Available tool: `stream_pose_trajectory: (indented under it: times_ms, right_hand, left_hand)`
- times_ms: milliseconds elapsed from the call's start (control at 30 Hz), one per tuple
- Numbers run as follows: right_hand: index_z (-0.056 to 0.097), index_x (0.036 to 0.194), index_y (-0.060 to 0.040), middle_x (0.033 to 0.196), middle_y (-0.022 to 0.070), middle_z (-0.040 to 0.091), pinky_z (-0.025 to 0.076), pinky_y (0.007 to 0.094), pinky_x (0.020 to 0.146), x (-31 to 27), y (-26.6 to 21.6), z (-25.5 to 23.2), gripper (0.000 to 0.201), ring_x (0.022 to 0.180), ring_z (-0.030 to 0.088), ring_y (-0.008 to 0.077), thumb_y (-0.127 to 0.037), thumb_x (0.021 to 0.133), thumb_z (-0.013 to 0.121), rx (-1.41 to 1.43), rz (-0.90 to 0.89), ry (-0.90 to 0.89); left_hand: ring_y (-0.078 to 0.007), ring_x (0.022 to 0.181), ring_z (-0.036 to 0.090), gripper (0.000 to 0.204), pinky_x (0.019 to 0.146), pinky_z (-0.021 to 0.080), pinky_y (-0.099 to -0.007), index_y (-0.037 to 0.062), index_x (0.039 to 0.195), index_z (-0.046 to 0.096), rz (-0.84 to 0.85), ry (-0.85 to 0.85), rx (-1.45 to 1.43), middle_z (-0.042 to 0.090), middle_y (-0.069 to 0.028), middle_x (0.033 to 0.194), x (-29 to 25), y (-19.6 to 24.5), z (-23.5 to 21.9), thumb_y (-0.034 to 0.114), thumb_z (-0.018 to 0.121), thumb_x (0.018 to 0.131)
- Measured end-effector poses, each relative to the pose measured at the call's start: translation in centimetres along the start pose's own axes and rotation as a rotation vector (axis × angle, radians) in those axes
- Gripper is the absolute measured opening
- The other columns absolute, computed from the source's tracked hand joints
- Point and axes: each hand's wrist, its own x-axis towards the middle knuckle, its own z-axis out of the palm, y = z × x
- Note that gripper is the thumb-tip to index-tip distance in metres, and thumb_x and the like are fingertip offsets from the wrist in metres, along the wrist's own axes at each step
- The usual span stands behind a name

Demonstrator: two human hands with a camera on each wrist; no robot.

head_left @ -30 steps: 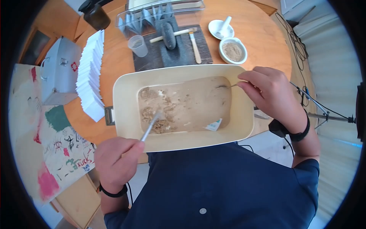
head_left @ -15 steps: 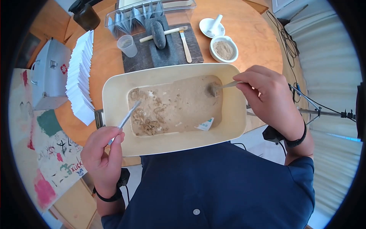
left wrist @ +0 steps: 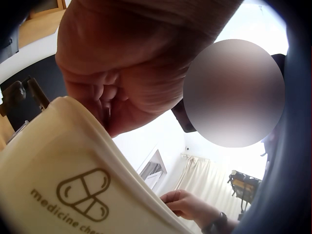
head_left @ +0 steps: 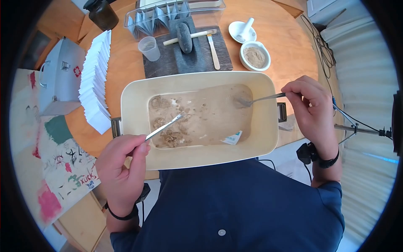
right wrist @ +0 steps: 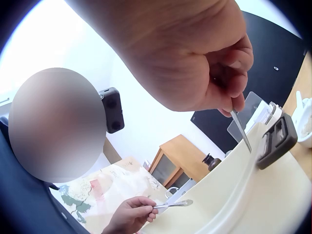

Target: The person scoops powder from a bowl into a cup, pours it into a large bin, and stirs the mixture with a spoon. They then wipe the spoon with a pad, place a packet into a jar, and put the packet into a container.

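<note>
In the head view a cream plastic bin (head_left: 199, 160) holds a layer of tan powder (head_left: 210, 113), with darker crumbly clumps (head_left: 172, 136) at its left. My left hand (head_left: 126, 168), at the front left rim, pinches a slim metal tool (head_left: 163, 127) with a small rounded end, shown clearly in the right wrist view. Its tip is over the left part of the powder. Outside the right rim my right hand (head_left: 310, 109) pinches the handle of a metal spoon (head_left: 270, 97); its bowl is at the powder's right end. A small white printed label (head_left: 233, 137) lies at the front.
Behind the bin are a dark board (head_left: 159, 69), a stone grinder (head_left: 184, 38) with a wooden handle, a flat brush (head_left: 214, 54), a plastic cup (head_left: 149, 49) and a white mortar (head_left: 255, 56) of powder. Folded white papers (head_left: 95, 84) and a first-aid case (head_left: 63, 80) stand left.
My left hand lifted the slim tool off the clumps, and its tip swung right toward the bin's middle. My right hand drew outward to the right, so more of the spoon's handle shows.
</note>
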Motion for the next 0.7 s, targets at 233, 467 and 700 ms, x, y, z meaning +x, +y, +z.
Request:
stream_pose_trajectory:
  times_ms: [233, 467, 700]
  right_hand:
    - [0.069, 0.093, -0.0009, 0.076, 0.002, 0.062, 0.04, 0.024, 0.056, -0.7, 0.1, 0.9, 0.008, 0.062, 0.053, 0.0087, 0.004, 0.089, 0.063, 0.43, 0.139, 0.003]
    - [0.068, 0.096, -0.0002, 0.083, -0.003, 0.062, 0.038, 0.0199, 0.058, -0.3, -0.5, 2.3, 0.007, 0.066, 0.049, 0.0033, -0.001, 0.094, 0.062, 0.667, 0.095, -0.008]
    - [0.069, 0.099, 0.0006, 0.083, -0.0022, 0.064, 0.041, 0.0194, 0.06, 0.2, 0.6, 3.3, 0.008, 0.069, 0.05, 0.0017, 0.0, 0.095, 0.062, 0.695, 0.193, -0.033]
  left_hand:
    - [-0.0166, 0.069, 0.066, 0.009, 0.062, 0.052, -0.026, -0.0027, 0.094, 0.071, -0.022, -0.039, 0.006, 0.07, -0.0099, 0.081, 0.3, 0.3, 0.4, -0.005, 0.068, 0.086]
    - [-0.0122, 0.073, 0.066, 0.01, 0.067, 0.054, -0.0241, -0.0045, 0.099, 0.067, -0.007, -0.182, 0.042, 0.068, -0.0089, 0.086, 0.7, 0.9, 1.0, -0.007, 0.061, 0.092]
    - [-0.0117, 0.071, 0.065, 0.009, 0.066, 0.054, -0.0237, -0.0044, 0.098, 0.068, -0.006, -0.194, 0.047, 0.067, -0.0084, 0.085, 0.7, 0.9, 1.2, -0.007, 0.062, 0.092]
